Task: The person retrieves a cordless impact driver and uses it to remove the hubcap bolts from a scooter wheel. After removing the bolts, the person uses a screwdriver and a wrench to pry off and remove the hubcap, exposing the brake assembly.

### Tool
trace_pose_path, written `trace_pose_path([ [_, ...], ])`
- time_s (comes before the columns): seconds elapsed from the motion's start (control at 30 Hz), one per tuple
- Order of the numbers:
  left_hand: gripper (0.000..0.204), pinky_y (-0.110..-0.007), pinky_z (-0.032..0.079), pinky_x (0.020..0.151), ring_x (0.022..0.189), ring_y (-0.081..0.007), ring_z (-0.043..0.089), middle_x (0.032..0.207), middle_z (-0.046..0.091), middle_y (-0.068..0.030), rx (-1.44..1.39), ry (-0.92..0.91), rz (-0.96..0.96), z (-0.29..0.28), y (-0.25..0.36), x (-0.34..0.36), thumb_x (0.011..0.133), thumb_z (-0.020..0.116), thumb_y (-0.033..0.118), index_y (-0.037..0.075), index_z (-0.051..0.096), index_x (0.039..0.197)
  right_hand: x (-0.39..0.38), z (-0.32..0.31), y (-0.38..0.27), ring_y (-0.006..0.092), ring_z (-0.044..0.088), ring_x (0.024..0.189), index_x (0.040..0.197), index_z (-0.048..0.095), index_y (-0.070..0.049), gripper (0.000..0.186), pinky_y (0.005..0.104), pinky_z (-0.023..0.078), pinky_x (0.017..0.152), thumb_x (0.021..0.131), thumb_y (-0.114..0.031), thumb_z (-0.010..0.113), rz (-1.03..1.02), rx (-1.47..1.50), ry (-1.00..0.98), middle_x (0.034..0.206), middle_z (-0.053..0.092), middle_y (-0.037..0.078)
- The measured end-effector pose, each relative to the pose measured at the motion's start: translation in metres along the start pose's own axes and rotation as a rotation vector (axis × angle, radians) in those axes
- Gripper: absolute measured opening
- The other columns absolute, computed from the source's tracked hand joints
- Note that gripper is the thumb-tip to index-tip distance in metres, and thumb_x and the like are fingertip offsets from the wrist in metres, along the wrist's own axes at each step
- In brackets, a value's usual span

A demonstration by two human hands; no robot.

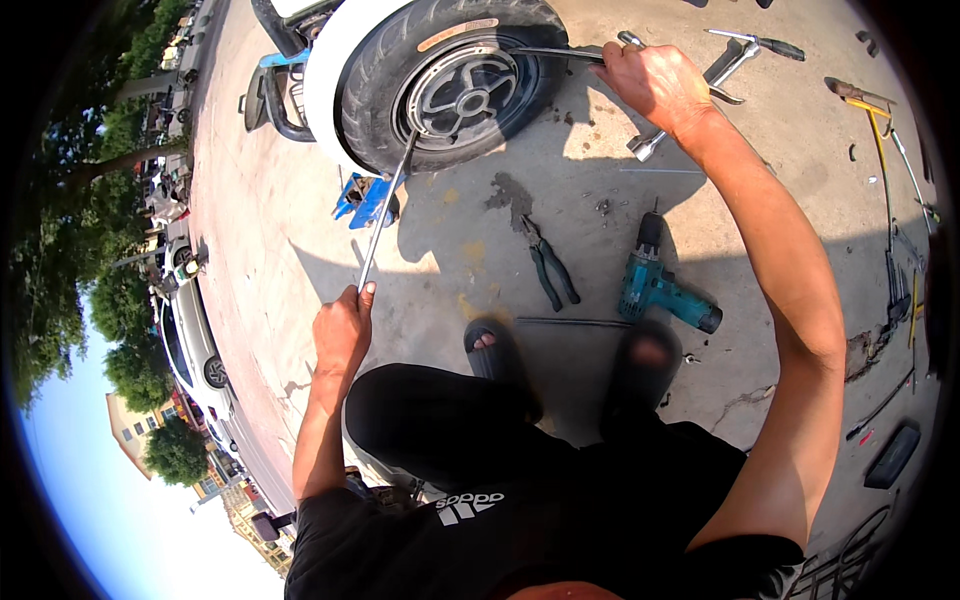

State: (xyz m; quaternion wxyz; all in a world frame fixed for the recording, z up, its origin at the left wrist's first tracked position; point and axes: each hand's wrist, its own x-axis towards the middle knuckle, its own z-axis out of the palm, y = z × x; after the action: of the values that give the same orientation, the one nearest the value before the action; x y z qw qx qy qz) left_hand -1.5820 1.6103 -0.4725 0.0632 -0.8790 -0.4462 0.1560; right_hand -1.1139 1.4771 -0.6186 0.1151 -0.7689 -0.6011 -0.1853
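A black scooter tyre (373,105) sits around a dark spoked rim (472,103) at the top, under a white fender (325,85). My left hand (343,328) is closed around a long metal tyre lever (385,215), whose far tip meets the near left edge of the rim. My right hand (655,85) grips a second tyre lever (555,52). That one reaches left to the upper right part of the rim, between tyre and metal. How deep either tip sits is too small to tell.
Dark-handled pliers (548,265) and a teal cordless drill (660,285) lie on the concrete before my sandals (492,355). A metal rod (570,321) lies between my feet. Beyond my right forearm are a socket wrench (648,145), a screwdriver (780,47) and scattered tools. Blue parts (365,203) lie below the tyre.
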Motion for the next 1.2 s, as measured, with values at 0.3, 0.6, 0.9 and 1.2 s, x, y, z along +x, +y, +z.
trace_pose_path([
  [0.3, 0.042, -0.054, 0.047, 0.053, 0.057, -0.0472, 0.060, 0.059, 0.060, -0.0239, -0.033, 0.016, 0.074, 0.024, -0.028, 0.003, 0.104, 0.052, 0.036, 0.004, 0.058, 0.078, 0.010, -0.004, 0.030, 0.0291, 0.070, 0.065, 0.093, 0.056, -0.008, 0.030, 0.0375, 0.057, 0.057, 0.101, -0.037, 0.055, -0.161, 0.002, 0.060, 0.072, 0.066, 0.011],
  [0.6, 0.047, -0.057, 0.049, 0.064, 0.071, -0.0490, 0.063, 0.069, 0.064, -0.0256, -0.197, 0.020, -0.057, 0.018, -0.008, 0.002, 0.105, 0.048, 0.042, 0.003, 0.060, 0.082, 0.021, -0.035, -0.019, 0.0277, 0.073, 0.068, 0.090, 0.059, -0.003, 0.011, 0.0376, 0.059, 0.059, 0.086, -0.013, 0.062, 0.058, -0.078, -0.096, 0.077, 0.070, 0.014],
  [0.9, 0.045, -0.056, 0.051, 0.059, 0.062, -0.0472, 0.063, 0.065, 0.063, -0.0247, 0.012, 0.016, -0.011, 0.005, -0.010, 0.005, 0.104, 0.049, 0.040, 0.004, 0.060, 0.081, 0.017, -0.023, 0.003, 0.0295, 0.071, 0.068, 0.091, 0.053, -0.007, 0.031, 0.0374, 0.058, 0.060, 0.101, -0.037, 0.057, -0.085, -0.083, 0.003, 0.073, 0.067, 0.012],
  [1.2, 0.043, -0.056, 0.050, 0.057, 0.062, -0.0478, 0.063, 0.063, 0.062, -0.0261, -0.034, 0.060, 0.047, 0.013, -0.022, 0.000, 0.104, 0.051, 0.036, 0.003, 0.058, 0.078, 0.025, -0.033, -0.011, 0.0272, 0.074, 0.072, 0.088, 0.059, -0.004, 0.010, 0.0368, 0.060, 0.063, 0.080, -0.010, 0.062, -0.054, -0.083, -0.017, 0.076, 0.071, 0.012],
])
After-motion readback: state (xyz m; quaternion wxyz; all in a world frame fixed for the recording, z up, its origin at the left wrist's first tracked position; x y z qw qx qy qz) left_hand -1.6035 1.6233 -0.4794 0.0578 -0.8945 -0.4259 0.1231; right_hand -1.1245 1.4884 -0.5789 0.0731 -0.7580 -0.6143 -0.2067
